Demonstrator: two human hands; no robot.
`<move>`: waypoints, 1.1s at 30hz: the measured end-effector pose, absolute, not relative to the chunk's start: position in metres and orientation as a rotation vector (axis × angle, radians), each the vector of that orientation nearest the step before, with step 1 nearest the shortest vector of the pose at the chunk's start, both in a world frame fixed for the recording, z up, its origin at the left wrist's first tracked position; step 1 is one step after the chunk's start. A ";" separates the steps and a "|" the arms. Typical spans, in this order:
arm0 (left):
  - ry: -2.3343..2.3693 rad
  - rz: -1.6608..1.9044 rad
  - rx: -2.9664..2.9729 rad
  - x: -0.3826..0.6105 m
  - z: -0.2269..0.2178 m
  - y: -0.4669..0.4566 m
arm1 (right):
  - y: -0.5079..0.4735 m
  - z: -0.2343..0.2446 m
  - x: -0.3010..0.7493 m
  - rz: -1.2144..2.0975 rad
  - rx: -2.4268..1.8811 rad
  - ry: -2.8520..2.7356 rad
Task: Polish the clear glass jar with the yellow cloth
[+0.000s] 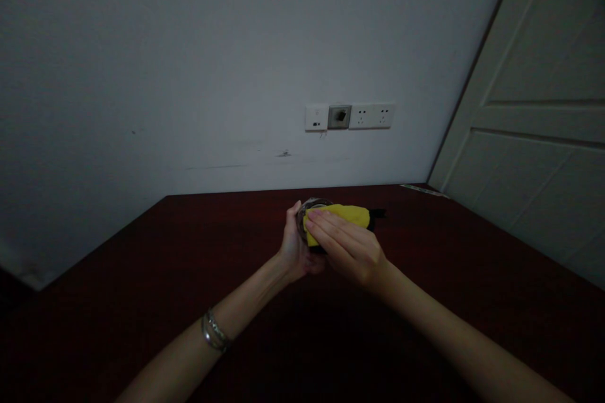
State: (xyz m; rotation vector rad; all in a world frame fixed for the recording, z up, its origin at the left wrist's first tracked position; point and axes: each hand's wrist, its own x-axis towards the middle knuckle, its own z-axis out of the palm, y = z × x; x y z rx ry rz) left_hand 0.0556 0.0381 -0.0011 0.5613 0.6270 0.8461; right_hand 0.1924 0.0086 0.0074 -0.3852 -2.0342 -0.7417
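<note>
My left hand (293,247) is wrapped round a clear, round-rimmed vessel (312,202) that looks like a glass. The cloth and my fingers hide most of it, so its full shape cannot be made out. In my right hand (355,248) is a yellow cloth (353,212) with a dark underside, pressed against the vessel's rim and opening. The fingers lie flat together on top of the cloth. A dark strip (378,213) sticks out at the cloth's right end. Both hands are close together above the table.
A dark red-brown table (227,220) stretches under my arms to the wall (212,63). Sockets and switches (371,116) are set in the wall. At the right stands a pale panelled door (534,119). A thin printed strip (424,190) lies at the far right table edge.
</note>
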 end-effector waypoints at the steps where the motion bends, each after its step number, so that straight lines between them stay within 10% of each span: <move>1: 0.630 0.851 0.545 0.056 0.000 0.038 | 0.009 0.007 0.192 -0.734 -0.382 -2.038; 33: 0.376 0.934 0.741 0.040 0.019 0.057 | -0.013 0.010 0.175 -0.621 -0.338 -2.141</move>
